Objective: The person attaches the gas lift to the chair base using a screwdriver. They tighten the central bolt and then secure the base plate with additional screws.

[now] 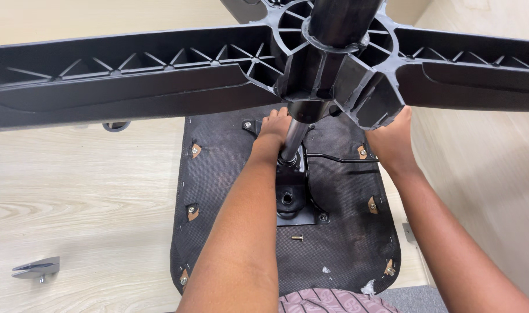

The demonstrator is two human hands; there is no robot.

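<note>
Hands worked at the underside of an upturned office chair. The black ribbed plastic star-shaped chair base point(160, 75) filled the top of the view, its spokes running out left and right from a central hub. A shiny steel gas-lift column point(293, 136) dropped from that hub into the black metal seat mechanism plate point(293, 200), which was bolted to the black fabric-covered seat underside point(229, 191) lying on the pale wood-grain floor point(84, 191).

The left hand point(273, 130) sat just under the hub, touching the column on its left side; whether the fingers closed round it could not be told. The right hand point(392, 136) pressed up against the hub's lower right edge, its fingertips hidden behind the plastic, so its grasp could not be told either.

A thin black metal lever rod point(340, 157) ran from the column towards the right hand. A small brass-coloured loose screw point(297, 237) lay on the fabric just below the plate. Well left of the seat, a grey metal bracket point(37, 268) rested on the floor.
</note>
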